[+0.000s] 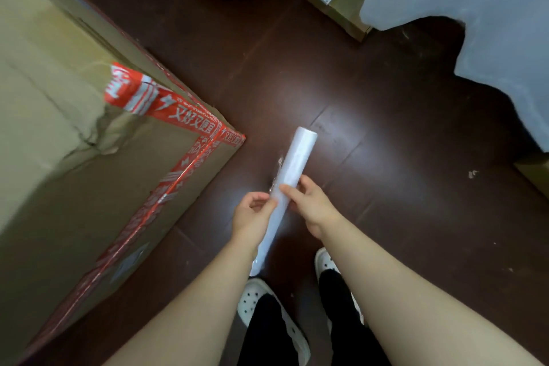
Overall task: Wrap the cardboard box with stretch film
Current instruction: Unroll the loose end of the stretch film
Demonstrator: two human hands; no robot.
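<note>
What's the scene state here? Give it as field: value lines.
left hand: fingers curled on the roll's left side
right hand: grips the roll from the right
stretch film roll: white, held tilted above the floor, far end pointing away
cardboard box: large, left of the hands, apart from the roll, top dented
red tape: along the box edges
film on box: none visible on the faces shown
floor: dark brown
small box: labelled, far right

Matt cardboard box (74, 157), glossy film roll (292, 163)
</note>
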